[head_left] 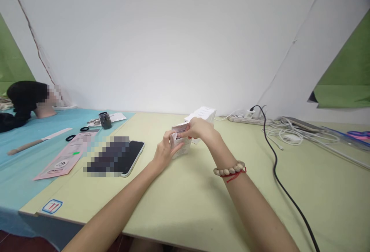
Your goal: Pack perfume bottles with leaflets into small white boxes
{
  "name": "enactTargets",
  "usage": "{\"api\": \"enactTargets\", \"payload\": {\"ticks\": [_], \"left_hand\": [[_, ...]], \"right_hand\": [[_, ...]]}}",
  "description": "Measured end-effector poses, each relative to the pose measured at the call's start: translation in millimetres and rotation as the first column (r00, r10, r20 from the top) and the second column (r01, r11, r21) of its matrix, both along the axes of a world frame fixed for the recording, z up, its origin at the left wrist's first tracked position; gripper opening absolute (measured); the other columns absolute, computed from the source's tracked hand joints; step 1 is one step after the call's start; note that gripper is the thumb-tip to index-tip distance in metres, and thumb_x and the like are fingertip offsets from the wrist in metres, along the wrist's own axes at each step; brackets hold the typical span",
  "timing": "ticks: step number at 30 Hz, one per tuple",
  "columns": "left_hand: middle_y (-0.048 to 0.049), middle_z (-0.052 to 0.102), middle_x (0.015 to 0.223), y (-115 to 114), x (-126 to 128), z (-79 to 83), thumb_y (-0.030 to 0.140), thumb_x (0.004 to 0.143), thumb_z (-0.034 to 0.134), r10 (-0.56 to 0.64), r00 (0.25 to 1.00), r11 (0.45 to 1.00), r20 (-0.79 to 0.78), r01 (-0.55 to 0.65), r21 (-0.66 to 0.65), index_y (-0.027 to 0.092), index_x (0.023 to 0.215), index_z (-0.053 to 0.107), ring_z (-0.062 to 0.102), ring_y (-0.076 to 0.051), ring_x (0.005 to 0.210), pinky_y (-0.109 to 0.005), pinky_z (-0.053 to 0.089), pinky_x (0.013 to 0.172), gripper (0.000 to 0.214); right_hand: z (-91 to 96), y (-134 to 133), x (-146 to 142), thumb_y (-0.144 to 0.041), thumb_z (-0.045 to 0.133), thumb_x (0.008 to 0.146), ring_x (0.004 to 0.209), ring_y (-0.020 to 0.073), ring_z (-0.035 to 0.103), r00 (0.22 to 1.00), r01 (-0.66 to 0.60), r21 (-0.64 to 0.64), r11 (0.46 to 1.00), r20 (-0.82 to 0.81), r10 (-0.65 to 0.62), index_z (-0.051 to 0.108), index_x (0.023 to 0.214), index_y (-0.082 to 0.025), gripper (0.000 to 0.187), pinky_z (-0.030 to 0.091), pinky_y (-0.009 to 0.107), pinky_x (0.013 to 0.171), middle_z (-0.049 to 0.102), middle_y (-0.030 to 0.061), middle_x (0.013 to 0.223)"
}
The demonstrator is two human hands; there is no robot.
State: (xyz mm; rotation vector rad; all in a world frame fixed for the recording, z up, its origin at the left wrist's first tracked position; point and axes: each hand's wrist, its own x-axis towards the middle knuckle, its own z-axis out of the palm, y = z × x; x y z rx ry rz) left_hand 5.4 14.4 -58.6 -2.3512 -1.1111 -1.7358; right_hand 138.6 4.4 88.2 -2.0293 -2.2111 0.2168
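A small white box (182,148) stands on the pale green table (202,205), just in front of me. My left hand (164,152) grips its left side with curled fingers. My right hand (198,128) reaches over the top and pinches the box's raised flap. A bead bracelet with a red thread (229,169) sits on my right wrist. Behind my hands stands a second white box (204,114), partly hidden by them.
A phone (131,156) lies left of the box. Further left are a pink card (66,155), a dark jar (105,120), black rings and a white knife-like tool (40,140) on a blue cloth. A black cable (277,175), a power strip (245,119) and white cords lie right. A mannequin head (29,99) rests far left.
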Motion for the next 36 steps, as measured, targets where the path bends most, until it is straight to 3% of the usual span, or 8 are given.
{"api": "enactTargets", "payload": {"ticks": [8, 13, 17, 22, 28, 32, 34, 36], "left_hand": [[-0.0062, 0.05, 0.113, -2, 1, 1.6, 0.037, 0.08, 0.052, 0.015, 1.0, 1.0, 0.011, -0.015, -0.025, 0.027, 0.12, 0.023, 0.057, -0.01, 0.082, -0.022, 0.048, 0.06, 0.05], [-0.0065, 0.05, 0.114, 1, -3, 4.9, 0.035, 0.083, 0.049, -0.065, 0.995, 0.976, 0.07, 0.078, -0.201, 0.028, 0.12, 0.023, 0.058, -0.011, 0.083, -0.024, 0.049, 0.065, 0.046], [-0.0059, 0.051, 0.115, 3, -5, 9.0, 0.031, 0.086, 0.043, -0.153, 0.982, 0.958, 0.115, 0.175, -0.225, 0.027, 0.121, 0.028, 0.057, -0.011, 0.089, -0.029, 0.048, 0.078, 0.039], [-0.0072, 0.049, 0.121, 4, -8, 11.5, 0.029, 0.087, 0.041, -0.217, 0.969, 0.94, 0.122, 0.241, -0.243, 0.025, 0.119, 0.038, 0.053, -0.015, 0.103, -0.031, 0.046, 0.084, 0.032], [-0.0062, 0.051, 0.119, 7, -10, 16.8, 0.031, 0.087, 0.039, -0.294, 0.941, 0.897, 0.169, 0.333, -0.291, 0.025, 0.114, 0.042, 0.053, -0.016, 0.103, -0.032, 0.047, 0.084, 0.028], [-0.0062, 0.053, 0.112, 10, -12, 19.0, 0.034, 0.085, 0.043, -0.336, 0.912, 0.848, 0.235, 0.402, -0.347, 0.023, 0.11, 0.045, 0.056, -0.017, 0.097, -0.031, 0.05, 0.078, 0.027], [-0.0062, 0.053, 0.11, 10, -13, 17.1, 0.036, 0.084, 0.045, -0.357, 0.897, 0.831, 0.26, 0.432, -0.35, 0.022, 0.105, 0.047, 0.056, -0.016, 0.095, -0.029, 0.05, 0.076, 0.025], [-0.0064, 0.052, 0.11, 9, -11, 13.5, 0.037, 0.084, 0.045, -0.358, 0.891, 0.835, 0.278, 0.439, -0.333, 0.021, 0.101, 0.049, 0.056, -0.016, 0.094, -0.029, 0.05, 0.075, 0.024]], "right_hand": [[-13.8, 18, 13, -0.025, 0.064, 0.058, 0.061, 0.0163, 0.06, 0.997, 0.062, 0.071, 0.996, -0.057, -0.058, 0.061, 0.056, -0.018, 0.008, 0.04, 0.025, 0.053, 0.065, 0.005, 0.066], [1.2, 3, 21, -0.032, 0.059, 0.065, 0.047, 0.0088, 0.047, 0.961, -0.156, -0.013, 0.988, -0.234, 0.148, 0.065, 0.06, -0.017, 0.016, 0.034, 0.022, 0.047, 0.063, 0.003, 0.06], [8.5, -6, 22, -0.037, 0.058, 0.069, 0.04, 0.0066, 0.036, 0.918, -0.35, -0.206, 0.914, -0.269, 0.291, 0.07, 0.086, -0.023, 0.025, 0.03, 0.023, 0.044, 0.061, 0.0005, 0.056], [4.0, -8, 15, -0.04, 0.061, 0.066, 0.043, 0.0088, 0.042, 0.934, -0.329, -0.229, 0.916, -0.221, 0.28, 0.064, 0.107, -0.024, 0.043, 0.033, 0.023, 0.047, 0.06, -0.0005, 0.052], [-4.2, -7, 10, -0.039, 0.059, 0.067, 0.041, 0.0101, 0.045, 0.932, -0.3, -0.096, 0.949, -0.244, 0.27, 0.07, 0.086, -0.02, 0.028, 0.033, 0.024, 0.047, 0.057, -0.0004, 0.047], [-32.3, -3, 10, -0.046, 0.048, 0.075, 0.045, 0.0111, 0.05, 0.895, -0.135, 0.211, 0.968, -0.393, 0.211, 0.067, 0.067, -0.019, 0.034, 0.032, 0.023, 0.048, 0.059, 0.0005, 0.051], [-51.0, -3, 13, -0.049, 0.042, 0.078, 0.054, 0.0131, 0.053, 0.857, 0.135, 0.434, 0.891, -0.502, 0.115, 0.065, 0.068, -0.02, 0.038, 0.03, 0.022, 0.049, 0.06, 0.0005, 0.056], [-69.0, -4, 16, -0.053, 0.04, 0.078, 0.055, 0.0143, 0.053, 0.798, 0.299, 0.455, 0.839, -0.601, 0.042, 0.063, 0.068, -0.021, 0.04, 0.03, 0.023, 0.05, 0.059, -0.0005, 0.055]]}}
